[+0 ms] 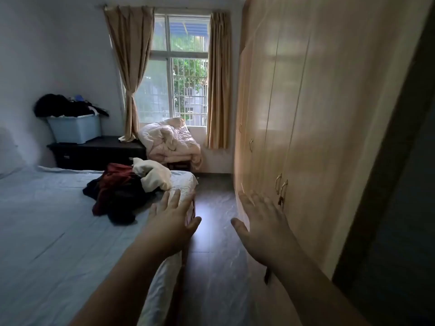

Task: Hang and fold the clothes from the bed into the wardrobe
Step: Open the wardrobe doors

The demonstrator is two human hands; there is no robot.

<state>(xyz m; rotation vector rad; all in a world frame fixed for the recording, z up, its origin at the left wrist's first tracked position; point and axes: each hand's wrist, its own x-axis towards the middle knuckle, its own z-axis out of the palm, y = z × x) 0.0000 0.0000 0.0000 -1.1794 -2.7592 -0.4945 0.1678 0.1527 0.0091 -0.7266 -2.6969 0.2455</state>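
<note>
Dark and cream clothes point(127, 189) lie heaped on the bed point(47, 220), just beyond the spread, empty left hand point(170, 225); right hand point(263, 229), fingers splayed, reaches near the wardrobe point(306, 114).

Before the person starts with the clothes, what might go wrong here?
1. The wardrobe doors look closed, so clothes carried in both hands may leave none free for the handles.
2. The clothes pile looks tangled; lifting one garment may drag others off the bed onto the floor.
</note>
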